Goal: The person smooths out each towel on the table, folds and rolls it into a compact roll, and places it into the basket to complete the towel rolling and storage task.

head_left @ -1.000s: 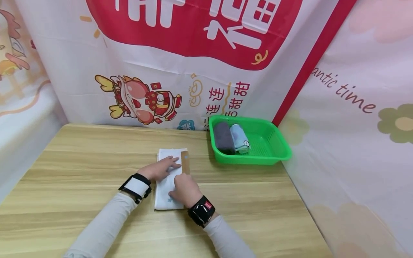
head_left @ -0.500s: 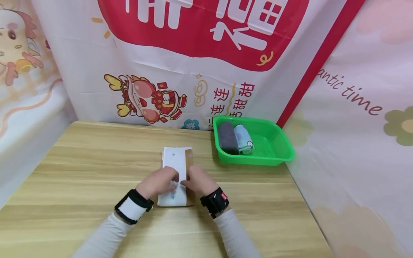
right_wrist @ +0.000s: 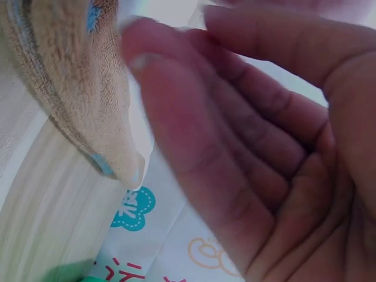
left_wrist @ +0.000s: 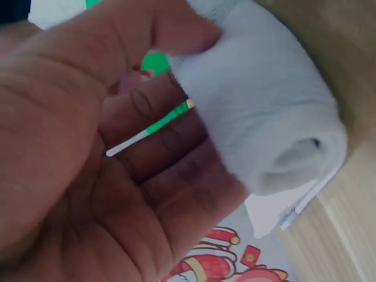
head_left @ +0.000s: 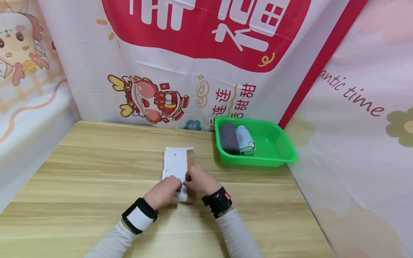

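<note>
A white folded towel (head_left: 175, 163) with small blue prints and a brown band (head_left: 191, 157) along its right side lies lengthwise on the table. Its near end is turned up into a roll (left_wrist: 264, 100), whose coiled side shows in the left wrist view. My left hand (head_left: 162, 192) grips that roll, thumb on one side and fingers on the other. Close beside it, my right hand (head_left: 201, 180) has bent fingers and thumb at the towel's brown side. In the right wrist view, the brown towel edge (right_wrist: 88, 76) runs behind the fingertips, and the hand hides part of the roll.
A green plastic basket (head_left: 258, 162) stands at the table's back right, holding a dark grey rolled towel (head_left: 229, 139) and a light blue rolled one (head_left: 246, 139). Printed cloth (head_left: 206, 68) hangs behind the wooden table (head_left: 106, 172).
My left hand has gone from lying across the towel to gripping its near end. The right hand has moved in beside it. The near end has been rolled up, and the view has shifted slightly.
</note>
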The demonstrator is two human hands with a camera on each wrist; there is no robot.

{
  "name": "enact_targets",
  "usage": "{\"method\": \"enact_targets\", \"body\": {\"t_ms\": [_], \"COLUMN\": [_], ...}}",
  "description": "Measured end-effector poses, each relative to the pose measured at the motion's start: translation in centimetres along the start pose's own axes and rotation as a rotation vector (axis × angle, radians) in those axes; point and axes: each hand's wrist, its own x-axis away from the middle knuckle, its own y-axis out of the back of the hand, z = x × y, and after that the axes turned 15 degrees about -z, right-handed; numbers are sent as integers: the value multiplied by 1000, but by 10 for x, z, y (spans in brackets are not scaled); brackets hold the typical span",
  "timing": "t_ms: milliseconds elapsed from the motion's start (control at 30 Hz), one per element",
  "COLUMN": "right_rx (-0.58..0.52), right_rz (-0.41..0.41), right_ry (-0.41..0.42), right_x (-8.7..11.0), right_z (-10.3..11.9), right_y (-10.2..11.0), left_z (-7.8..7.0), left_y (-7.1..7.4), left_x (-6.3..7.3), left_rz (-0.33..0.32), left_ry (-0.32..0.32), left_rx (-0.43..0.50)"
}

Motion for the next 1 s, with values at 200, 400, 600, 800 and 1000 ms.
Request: {"method": "enact_targets", "body": {"t_ms": [200, 400, 600, 800, 1000], "right_rx": [-36, -26, -3, -45, -61], "right_rz": [14, 43, 14, -7, -12], "right_ry": [28, 126, 136, 107, 50], "right_x": [1, -1, -7, -13, -14], "right_z": [5, 2, -14, -28, -32], "right_y": [5, -4, -22, -34, -35], "left_z": [19, 30, 28, 30, 40], "left_y": [5, 11, 9, 5, 2], "left_x": [-20, -37, -40, -33, -32], "left_rz": [139, 275, 193, 47, 44], "left_ry": [83, 195, 150, 114, 52], "left_rx": [58, 56, 49, 6, 51]}}
